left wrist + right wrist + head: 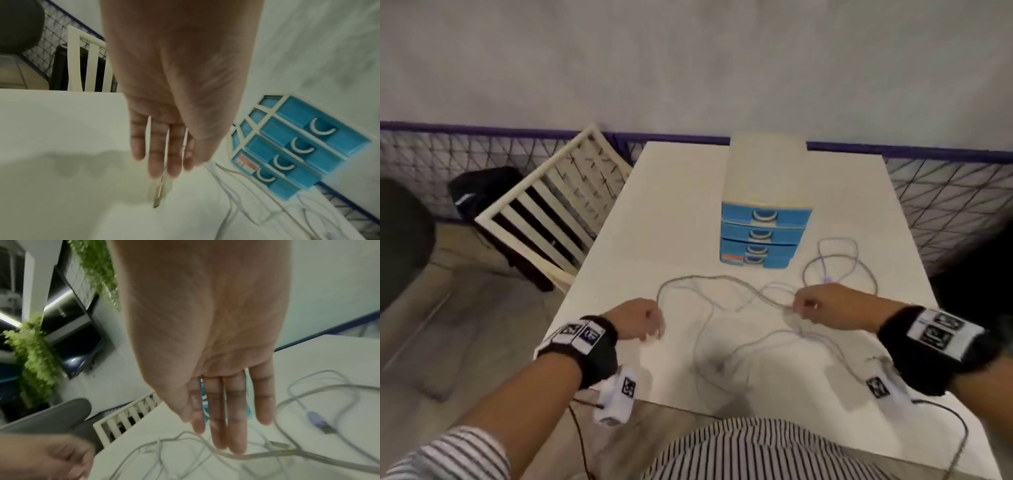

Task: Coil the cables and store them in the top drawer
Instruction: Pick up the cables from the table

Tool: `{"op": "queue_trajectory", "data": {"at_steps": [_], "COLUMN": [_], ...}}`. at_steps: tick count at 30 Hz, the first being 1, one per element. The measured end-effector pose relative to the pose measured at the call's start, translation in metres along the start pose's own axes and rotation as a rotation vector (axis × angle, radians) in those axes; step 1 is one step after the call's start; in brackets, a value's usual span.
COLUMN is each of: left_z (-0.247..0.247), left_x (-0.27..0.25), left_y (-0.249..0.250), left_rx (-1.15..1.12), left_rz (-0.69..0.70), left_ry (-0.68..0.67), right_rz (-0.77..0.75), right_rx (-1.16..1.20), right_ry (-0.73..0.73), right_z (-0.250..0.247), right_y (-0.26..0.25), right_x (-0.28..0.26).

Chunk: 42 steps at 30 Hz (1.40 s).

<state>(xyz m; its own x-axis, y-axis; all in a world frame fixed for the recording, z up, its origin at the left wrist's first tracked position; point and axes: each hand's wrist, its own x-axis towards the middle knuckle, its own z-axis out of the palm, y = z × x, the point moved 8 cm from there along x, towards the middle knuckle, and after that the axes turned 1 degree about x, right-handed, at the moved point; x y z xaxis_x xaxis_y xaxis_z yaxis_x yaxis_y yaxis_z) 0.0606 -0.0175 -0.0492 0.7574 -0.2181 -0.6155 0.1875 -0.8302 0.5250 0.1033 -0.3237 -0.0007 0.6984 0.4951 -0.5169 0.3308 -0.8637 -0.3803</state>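
Note:
Several loose cables lie tangled on the white table, in front of a cream drawer unit with blue drawers. Its top drawer is closed. My left hand pinches one end of a grey cable. The cable's gold plug dangles below the fingers, just above the table. My right hand hovers over the tangle with straight fingers, whose tips touch the grey cable. A cable with a purple plug lies to the right of this hand.
A white slatted chair stands at the table's left edge, with a black bag behind it. A wire mesh fence runs along the wall. A thin white cable trails toward the near table edge.

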Motion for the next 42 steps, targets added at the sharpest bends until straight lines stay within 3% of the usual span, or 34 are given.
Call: {"op": "queue_trajectory", "data": {"at_steps": [2,3,8,17,20,26,31,36,38,41,42], "left_z": [-0.020,-0.020,0.005,0.012,0.003,-0.029,-0.043,-0.067,-0.079,-0.088,-0.088], "left_x": [0.012,0.019,0.028,0.031,0.029,0.020,0.004,-0.007,-0.014,-0.019,-0.019], "left_y": [-0.004,-0.007,0.004,0.006,0.003,0.007,0.008,0.006,0.008,0.018,0.025], "left_rx": [0.153,0.247,0.674,0.976,0.832,0.268,0.044,-0.218,-0.349,-0.639,-0.735], "left_rz": [-0.011,-0.014,0.031,0.124,0.152,0.067,0.053,0.065,0.079,0.116,0.136], "left_ry": [0.208,0.227,0.066,0.184,0.271,0.490,0.619,0.775,0.858,0.861,0.825], "right_rz": [-0.037,-0.070,-0.164,-0.192,-0.180,-0.122,-0.087,-0.173,-0.155,-0.115,-0.114], "right_rx": [-0.058,-0.088,-0.188,-0.251,-0.297,-0.339,-0.408,-0.449,-0.179,0.663,0.834], "right_ry": [0.061,0.058,-0.046,0.043,0.078,0.156,0.233,0.279,0.290,0.260,0.240], "right_z": [-0.005,-0.002,0.027,0.029,0.028,0.038,0.057,0.050,0.032,-0.005,-0.017], "right_y": [-0.018,-0.029,-0.079,-0.136,-0.139,-0.143,-0.147,-0.152,-0.140,-0.116,-0.114], "right_x": [0.025,0.038,0.092,0.151,0.167,0.196,0.199,0.181,0.166,0.135,0.124]}}
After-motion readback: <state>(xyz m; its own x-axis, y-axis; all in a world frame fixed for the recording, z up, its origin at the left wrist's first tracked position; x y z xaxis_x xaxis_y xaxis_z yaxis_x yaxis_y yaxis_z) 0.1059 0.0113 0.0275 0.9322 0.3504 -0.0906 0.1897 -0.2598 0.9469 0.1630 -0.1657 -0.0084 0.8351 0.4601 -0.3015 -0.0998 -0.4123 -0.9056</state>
